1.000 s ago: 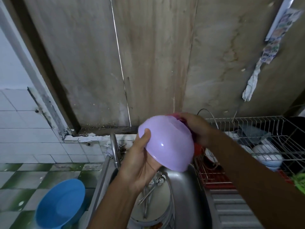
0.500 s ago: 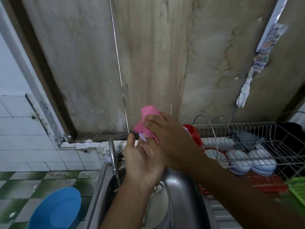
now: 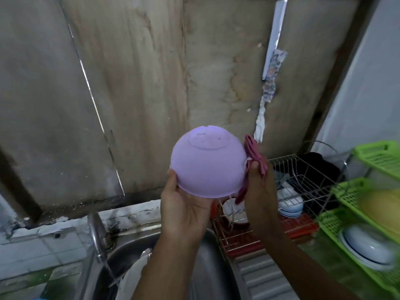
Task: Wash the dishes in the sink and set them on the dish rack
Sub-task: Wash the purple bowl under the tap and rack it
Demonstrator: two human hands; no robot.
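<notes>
Left hand (image 3: 184,210): grasps the rim of the one purple bowl (image 3: 207,167) from below, thumb on the outer wall.
Right hand (image 3: 259,189): clenched round one pink cloth (image 3: 254,152), which it holds against the bowl's right side.
Bowl: upside down, base ring uppermost, held in the air above the sink (image 3: 212,267) and just left of the dish rack (image 3: 303,176).
Sink: steel; one tap (image 3: 97,232) with water running; one white plate (image 3: 134,276) inside.
Dish rack: wire, on a red tray; a stack of white dishes (image 3: 290,202), number unclear.
Green shelf (image 3: 346,198): three plastic tiers; one white blue-rimmed bowl (image 3: 368,250) on the lowest.
Writing: one printed paper strip (image 3: 270,83) on the wall, too blurred to read.
</notes>
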